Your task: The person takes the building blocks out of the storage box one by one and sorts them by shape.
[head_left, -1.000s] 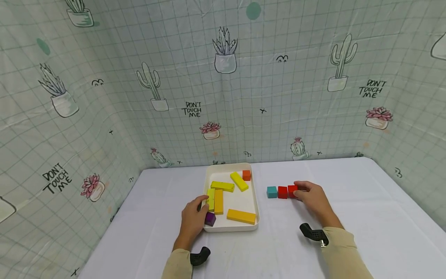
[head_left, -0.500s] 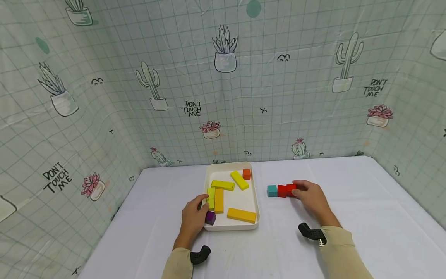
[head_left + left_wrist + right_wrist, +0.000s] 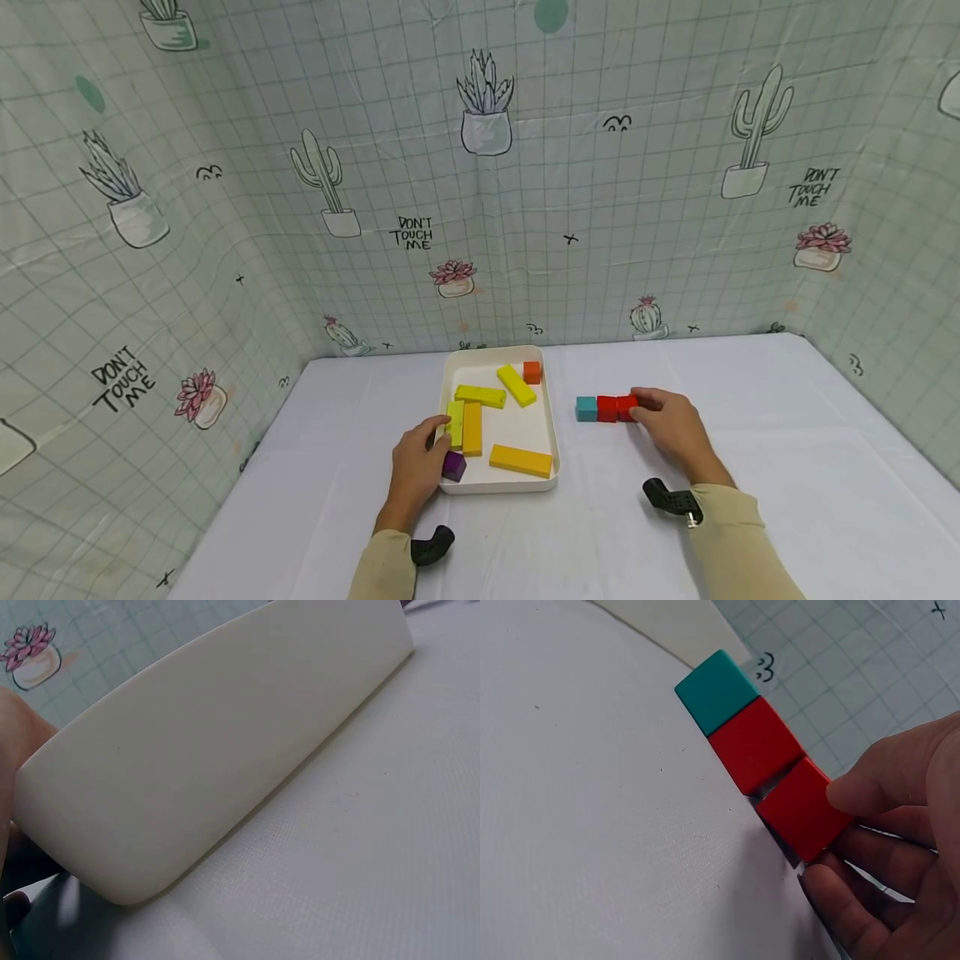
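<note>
My left hand (image 3: 416, 467) grips the left wall of a white tray (image 3: 498, 489), fingertips over its rim. The left wrist view shows the tray's outer wall (image 3: 195, 750) close up. On the right, my right hand (image 3: 675, 427) pinches a red cube (image 3: 627, 408) between thumb and fingers. That cube ends a row with a second red cube (image 3: 607, 409) and a teal cube (image 3: 586, 409). Seen from the right wrist, the held red cube (image 3: 801, 810) sits slightly turned, with a narrow wedge of gap beside the middle red cube (image 3: 756, 745).
Inside the tray lie a purple cube (image 3: 453, 466) near my left hand, an orange-red cube (image 3: 532, 372) at the back right corner, and several yellow and amber bars, one amber bar (image 3: 521, 461) near the front. A patterned cloth (image 3: 517, 208) rises behind the white table.
The right hand has slid its red cube slightly left, closer against the middle red cube. The left hand and the tray keep their places, while the head view shifts a little.
</note>
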### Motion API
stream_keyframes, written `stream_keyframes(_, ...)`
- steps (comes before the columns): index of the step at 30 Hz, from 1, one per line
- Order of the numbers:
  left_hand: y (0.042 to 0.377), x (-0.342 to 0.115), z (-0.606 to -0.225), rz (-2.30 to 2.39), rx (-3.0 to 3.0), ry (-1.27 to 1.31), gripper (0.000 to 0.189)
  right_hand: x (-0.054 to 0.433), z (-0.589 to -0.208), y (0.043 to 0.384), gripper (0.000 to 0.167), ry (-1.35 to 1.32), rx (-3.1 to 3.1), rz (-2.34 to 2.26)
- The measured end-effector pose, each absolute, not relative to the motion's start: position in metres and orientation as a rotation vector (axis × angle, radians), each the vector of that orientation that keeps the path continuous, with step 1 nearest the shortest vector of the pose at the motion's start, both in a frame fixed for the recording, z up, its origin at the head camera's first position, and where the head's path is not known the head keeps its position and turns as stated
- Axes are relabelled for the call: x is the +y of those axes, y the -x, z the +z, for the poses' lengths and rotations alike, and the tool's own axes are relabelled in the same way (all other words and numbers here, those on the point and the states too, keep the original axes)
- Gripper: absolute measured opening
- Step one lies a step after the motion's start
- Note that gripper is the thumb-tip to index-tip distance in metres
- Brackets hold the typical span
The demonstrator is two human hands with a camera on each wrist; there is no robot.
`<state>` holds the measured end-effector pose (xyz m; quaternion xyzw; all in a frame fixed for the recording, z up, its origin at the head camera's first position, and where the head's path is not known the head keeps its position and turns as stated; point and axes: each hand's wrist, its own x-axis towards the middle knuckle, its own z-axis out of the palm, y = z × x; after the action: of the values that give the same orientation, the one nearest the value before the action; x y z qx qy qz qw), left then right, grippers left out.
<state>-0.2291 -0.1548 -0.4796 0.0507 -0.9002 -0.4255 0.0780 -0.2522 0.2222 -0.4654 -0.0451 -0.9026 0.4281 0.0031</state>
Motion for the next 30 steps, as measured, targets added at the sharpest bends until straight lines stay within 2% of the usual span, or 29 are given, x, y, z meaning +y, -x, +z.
stream_keyframes(16,0.228,-0.155,-0.483,-1.281,-2.675,-0.133,0.034,0.224,-0.474,0.256,0.048,0.089,-2.802,1.335)
stream_keyframes(30,0.227,-0.154,-0.485,-1.282,-2.674,-0.133,0.034,0.223,-0.477,0.257,0.048,0.152,-2.792,1.366)
